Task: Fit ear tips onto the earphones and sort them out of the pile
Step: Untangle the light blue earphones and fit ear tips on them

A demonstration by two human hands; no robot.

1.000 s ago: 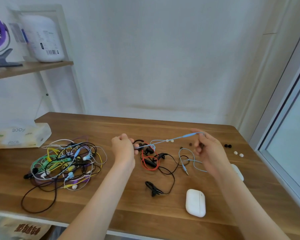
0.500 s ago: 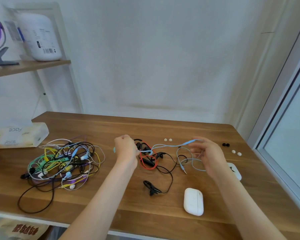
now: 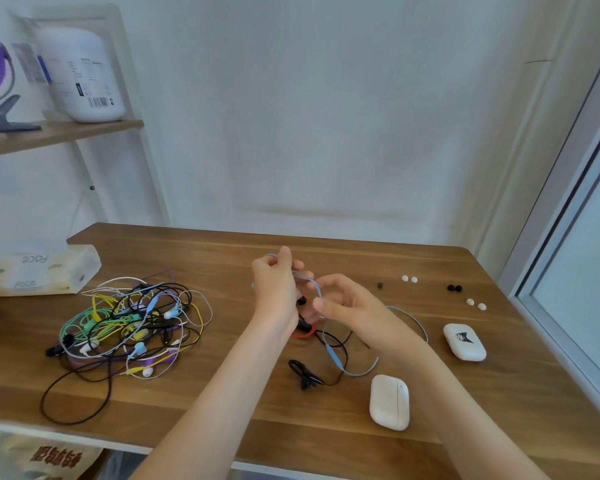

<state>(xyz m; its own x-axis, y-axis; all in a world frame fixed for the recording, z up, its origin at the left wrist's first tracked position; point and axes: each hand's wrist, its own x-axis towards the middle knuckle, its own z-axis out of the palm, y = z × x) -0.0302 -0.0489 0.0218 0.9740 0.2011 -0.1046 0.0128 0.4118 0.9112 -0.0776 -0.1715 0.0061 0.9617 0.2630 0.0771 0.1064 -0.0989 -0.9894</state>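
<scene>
At frame centre, the left hand [image 3: 274, 292] curls its fingers [image 3: 284, 258] round the light-blue earphone cable [image 3: 334, 355]. The right hand [image 3: 354, 306] pinches a loop of it between thumb and forefinger. Half a second ago the hands were apart with the cable stretched between them; now they nearly touch. The pile [image 3: 129, 323] lies at left on the tabletop [image 3: 222, 258]. The tissue pack [image 3: 42, 271] reads "Face".
</scene>
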